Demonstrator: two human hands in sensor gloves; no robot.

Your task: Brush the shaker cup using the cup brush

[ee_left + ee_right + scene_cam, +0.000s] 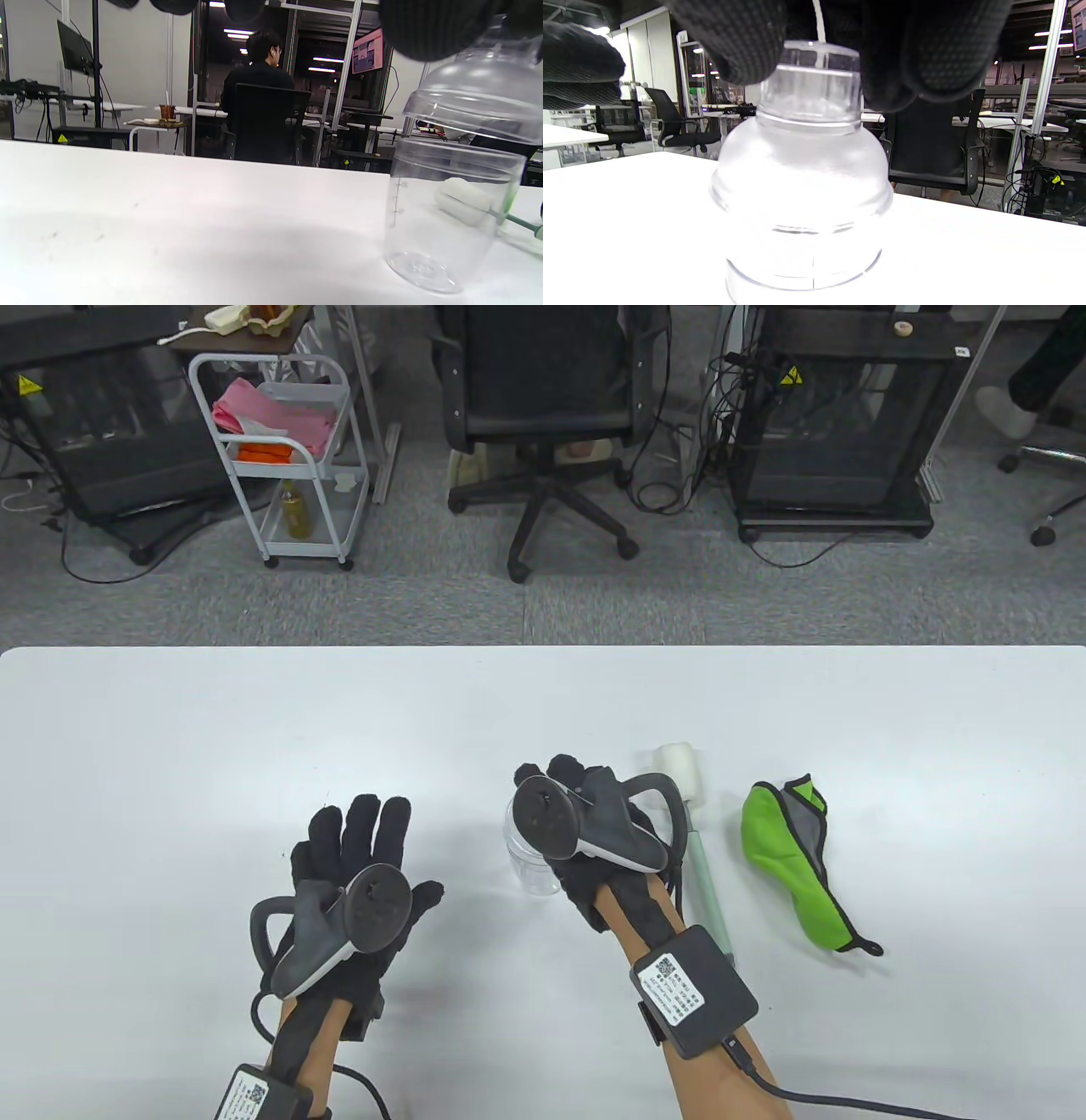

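Note:
A clear plastic shaker cup with a domed lid stands upright on the white table. My right hand is over it and grips the cap at the top of the lid. The cup also shows at the right of the left wrist view. The cup brush, with a white sponge head and pale green handle, lies on the table just right of my right hand. My left hand rests open, fingers spread, to the left of the cup and holds nothing.
A green and grey cloth lies right of the brush. Beyond the table's far edge stand an office chair, a white cart and black cabinets.

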